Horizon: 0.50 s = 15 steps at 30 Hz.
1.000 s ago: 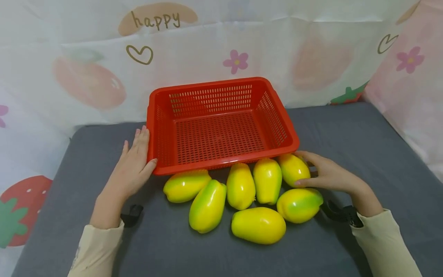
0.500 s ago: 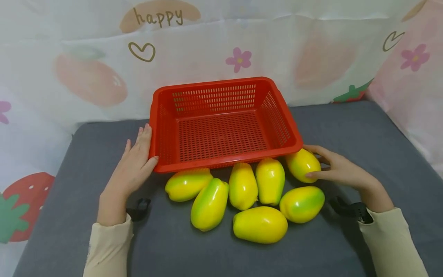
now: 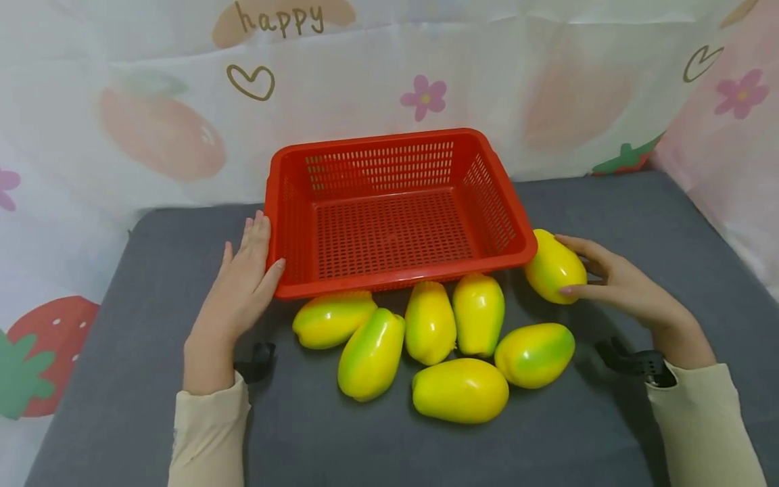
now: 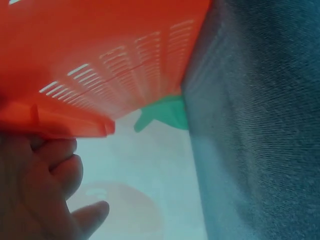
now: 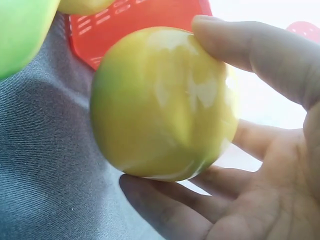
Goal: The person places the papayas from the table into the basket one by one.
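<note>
In the head view a red plastic basket (image 3: 398, 276) with slotted walls stands at the back of the table, nothing inside it. My left hand (image 3: 239, 291) lies along its left side, fingers extended and thumb at the front corner of the rim. The left wrist view shows these fingers (image 4: 67, 172) just under the rim. My right hand (image 3: 635, 287) grips a yellow-green papaya (image 3: 555, 269) right of the basket's front corner. In the right wrist view, thumb and fingers wrap its sides, and the papaya (image 5: 160, 105) is above the grey cloth.
Several more papayas (image 3: 460, 391) lie in front of the basket, the back ones close under its rim. A grey cloth (image 3: 341, 446) covers the table. A patterned white curtain (image 3: 341, 95) hangs directly behind the basket.
My right hand has drawn the papaya out from the basket's front right corner, to the right and upward. My left hand has stayed at the basket's side. The view has shifted slightly.
</note>
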Each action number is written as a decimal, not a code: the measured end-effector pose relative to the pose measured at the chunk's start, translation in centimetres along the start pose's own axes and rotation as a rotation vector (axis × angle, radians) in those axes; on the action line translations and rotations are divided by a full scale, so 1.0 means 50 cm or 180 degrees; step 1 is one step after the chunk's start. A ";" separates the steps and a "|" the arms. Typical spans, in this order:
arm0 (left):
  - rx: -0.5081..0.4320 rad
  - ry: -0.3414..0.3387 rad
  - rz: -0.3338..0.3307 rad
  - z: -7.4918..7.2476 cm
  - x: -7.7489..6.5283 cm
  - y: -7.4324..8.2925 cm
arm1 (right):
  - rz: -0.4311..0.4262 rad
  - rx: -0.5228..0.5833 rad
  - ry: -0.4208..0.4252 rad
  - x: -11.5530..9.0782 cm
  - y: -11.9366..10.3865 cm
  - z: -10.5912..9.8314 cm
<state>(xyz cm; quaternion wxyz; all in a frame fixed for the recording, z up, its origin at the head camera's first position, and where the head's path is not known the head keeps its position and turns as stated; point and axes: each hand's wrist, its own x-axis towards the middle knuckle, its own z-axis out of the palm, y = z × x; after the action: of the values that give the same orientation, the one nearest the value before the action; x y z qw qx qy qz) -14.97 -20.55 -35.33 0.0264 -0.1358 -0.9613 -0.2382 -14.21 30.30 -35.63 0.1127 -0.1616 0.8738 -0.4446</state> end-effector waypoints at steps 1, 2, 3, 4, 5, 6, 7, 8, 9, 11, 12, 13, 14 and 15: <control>-0.0025 0.0013 0.0018 0.000 -0.001 0.000 | -0.0015 0.0006 0.0029 0.000 0.000 -0.001; -0.0050 0.0025 0.0036 0.001 -0.002 0.000 | -0.0005 0.0020 0.0074 0.000 0.000 -0.001; -0.0060 0.0034 0.0055 0.002 -0.002 0.000 | 0.0004 0.0026 0.0111 -0.001 0.001 -0.002; -0.0065 0.0048 0.0069 0.002 -0.002 0.000 | 0.0020 0.0033 0.0144 -0.001 0.002 -0.002; -0.0064 0.0060 0.0075 0.002 -0.002 0.000 | 0.0042 0.0053 0.0174 -0.002 0.002 -0.003; -0.0061 0.0065 0.0074 0.003 -0.002 0.000 | 0.0059 0.0070 0.0201 -0.003 0.003 -0.003; -0.0059 0.0071 0.0071 0.003 -0.003 0.000 | 0.0078 0.0087 0.0228 -0.003 0.003 -0.004; -0.0054 0.0077 0.0070 0.003 -0.003 0.000 | 0.0101 0.0100 0.0257 -0.004 0.003 -0.004; -0.0051 0.0078 0.0074 0.004 -0.002 0.000 | 0.0121 0.0113 0.0289 -0.004 0.002 -0.005; -0.0055 0.0079 0.0064 0.004 -0.003 0.000 | 0.0141 0.0140 0.0355 -0.004 0.001 -0.007; -0.0062 0.0081 0.0062 0.004 -0.003 -0.001 | 0.0133 0.0151 0.0398 -0.003 0.000 -0.007; -0.0071 0.0088 0.0061 0.004 -0.003 0.000 | 0.0129 0.0168 0.0444 -0.003 -0.002 -0.007; -0.0079 0.0091 0.0058 0.004 -0.003 -0.001 | 0.0117 0.0194 0.0487 -0.002 -0.004 -0.008; -0.0090 0.0092 0.0053 0.004 -0.004 -0.001 | 0.0108 0.0233 0.0528 -0.001 -0.006 -0.008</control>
<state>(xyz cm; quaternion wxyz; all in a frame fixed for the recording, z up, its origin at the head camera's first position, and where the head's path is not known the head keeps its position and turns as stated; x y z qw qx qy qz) -14.80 -20.54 -35.53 0.0403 -0.1407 -0.9562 -0.2534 -14.23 30.46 -35.17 0.0532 -0.1052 0.8659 -0.4862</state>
